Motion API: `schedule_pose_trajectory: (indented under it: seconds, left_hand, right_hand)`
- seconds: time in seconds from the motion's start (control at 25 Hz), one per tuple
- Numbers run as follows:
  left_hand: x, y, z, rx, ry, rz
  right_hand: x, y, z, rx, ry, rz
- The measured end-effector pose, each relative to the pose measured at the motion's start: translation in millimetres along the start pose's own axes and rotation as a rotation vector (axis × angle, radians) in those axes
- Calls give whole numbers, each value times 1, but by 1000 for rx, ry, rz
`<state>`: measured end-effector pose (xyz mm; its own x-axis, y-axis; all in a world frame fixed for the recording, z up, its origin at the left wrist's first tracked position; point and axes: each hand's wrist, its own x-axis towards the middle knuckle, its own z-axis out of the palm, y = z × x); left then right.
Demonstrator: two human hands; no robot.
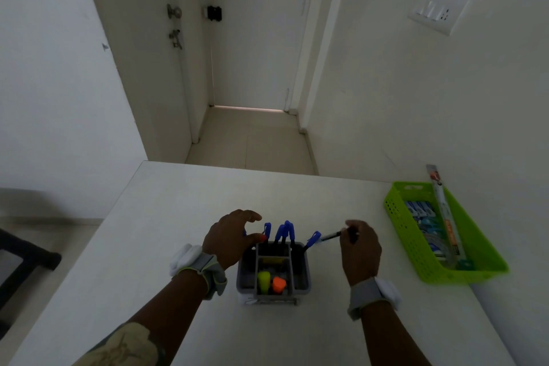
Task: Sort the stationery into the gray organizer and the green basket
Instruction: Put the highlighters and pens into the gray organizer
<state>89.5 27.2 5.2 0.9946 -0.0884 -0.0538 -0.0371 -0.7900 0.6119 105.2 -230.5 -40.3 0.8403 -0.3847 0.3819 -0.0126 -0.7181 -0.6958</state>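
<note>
The gray organizer (302,276) stands on the white table between my hands. Several blue-capped pens (285,231) stand in its far compartments, and a yellow highlighter (263,279) and an orange highlighter (279,284) sit in the middle one. My right hand (361,249) pinches a dark pen (331,236) that points left toward the organizer's far right corner. My left hand (230,239) hovers at the organizer's far left corner, fingers curved, with a red-tipped item (262,237) at the thumb; whether it holds that item is unclear. The green basket (401,229) lies at the right.
The basket holds blue packets (420,211) and a long ruler (445,211) that sticks out past its far rim. The table's far edge (267,168) drops to a tiled floor. A dark chair (20,258) stands at the left.
</note>
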Motion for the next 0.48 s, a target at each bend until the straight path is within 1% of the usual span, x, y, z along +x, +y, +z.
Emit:
schedule_pose_trajectory:
  seconds: [0.16, 0.24, 0.32, 0.36, 0.4, 0.48]
  left_hand:
    - [-1, 1, 1, -1, -8, 1]
    - [-2, 0, 1, -5, -20, 3]
    - [-2, 0, 2, -15, -29, 18]
    - [-2, 0, 3, -24, -27, 26]
    - [-2, 0, 3, -30, -24, 33]
    - [-2, 1, 4, -29, -17, 36]
  right_hand:
    - [28, -47, -23, 286, 202, 25]
    - [34, -72, -35, 447, 202, 16]
    - [32, -94, -45, 613, 82, 5]
    - [30, -104, -48, 668, -25, -10]
    - [27, -112, -50, 693, -163, -34]
    - [17, -121, -48, 627, -457, -122]
